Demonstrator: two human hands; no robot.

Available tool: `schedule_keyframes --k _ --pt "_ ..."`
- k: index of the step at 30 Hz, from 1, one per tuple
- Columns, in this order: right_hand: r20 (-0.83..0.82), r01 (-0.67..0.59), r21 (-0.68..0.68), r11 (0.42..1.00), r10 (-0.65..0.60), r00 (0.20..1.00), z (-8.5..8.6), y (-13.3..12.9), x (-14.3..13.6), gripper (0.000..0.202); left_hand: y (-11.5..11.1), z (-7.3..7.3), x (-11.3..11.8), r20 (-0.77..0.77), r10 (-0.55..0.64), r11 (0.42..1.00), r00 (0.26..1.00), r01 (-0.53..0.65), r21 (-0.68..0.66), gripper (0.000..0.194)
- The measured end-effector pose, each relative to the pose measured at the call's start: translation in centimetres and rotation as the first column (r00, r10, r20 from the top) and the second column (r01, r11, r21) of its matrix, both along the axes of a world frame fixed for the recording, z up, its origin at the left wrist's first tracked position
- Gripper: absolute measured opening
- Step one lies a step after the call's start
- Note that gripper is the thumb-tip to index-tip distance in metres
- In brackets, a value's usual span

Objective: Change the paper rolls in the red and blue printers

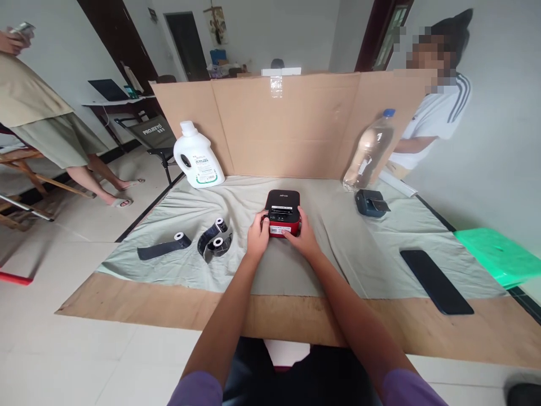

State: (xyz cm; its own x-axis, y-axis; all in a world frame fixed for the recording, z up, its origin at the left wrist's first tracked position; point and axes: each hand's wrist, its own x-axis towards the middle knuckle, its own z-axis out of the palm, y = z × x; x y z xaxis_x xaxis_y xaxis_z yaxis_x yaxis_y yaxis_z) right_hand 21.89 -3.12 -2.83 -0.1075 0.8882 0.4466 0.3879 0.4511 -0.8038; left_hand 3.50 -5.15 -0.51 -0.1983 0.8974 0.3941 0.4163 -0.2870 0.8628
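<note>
A black and red label printer (282, 210) lies on the grey-green cloth near the middle of the table. My left hand (258, 232) grips its left side, and my right hand (305, 234) holds its right side, with the thumb by the front edge. Both hands are closed around the device. Left of them, several rolls of dark ribbon, one partly unrolled (164, 248) and others bunched with loose strips (214, 239), rest on the cloth. A small dark device (372, 203) sits at the right, and a black phone-like slab (436, 282) lies nearer the right front.
Behind stands a cardboard screen (287, 129), with a white jug (200, 160) at its left and a clear bottle (369, 149) at its right. A green plastic box (499, 254) is at the right edge. One person stands left; another is behind the screen at right.
</note>
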Motion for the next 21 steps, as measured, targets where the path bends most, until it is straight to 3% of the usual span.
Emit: schedule_keyframes --k 4,10,15,21 --pt "-0.038 -0.021 -0.016 1.000 0.020 0.999 0.2 -0.1 -0.1 0.096 -0.5 -0.4 0.5 -0.042 0.010 1.000 0.999 -0.011 -0.019 0.041" --pt "-0.035 0.003 -0.018 1.000 -0.004 0.999 0.7 -0.8 0.3 0.077 -1.1 -0.4 0.0 -0.112 0.030 1.000 0.993 -0.031 -0.005 0.049" --pt "-0.018 -0.017 -0.026 1.000 0.016 1.000 1.0 -1.4 0.2 0.078 -1.2 -0.5 0.0 -0.156 0.107 0.993 0.982 -0.115 -0.038 0.039" --pt "-0.035 -0.024 -0.014 1.000 0.024 0.999 1.1 -1.4 0.0 0.081 -0.7 -0.6 0.3 -0.035 0.066 0.996 0.997 -0.068 -0.053 0.036"
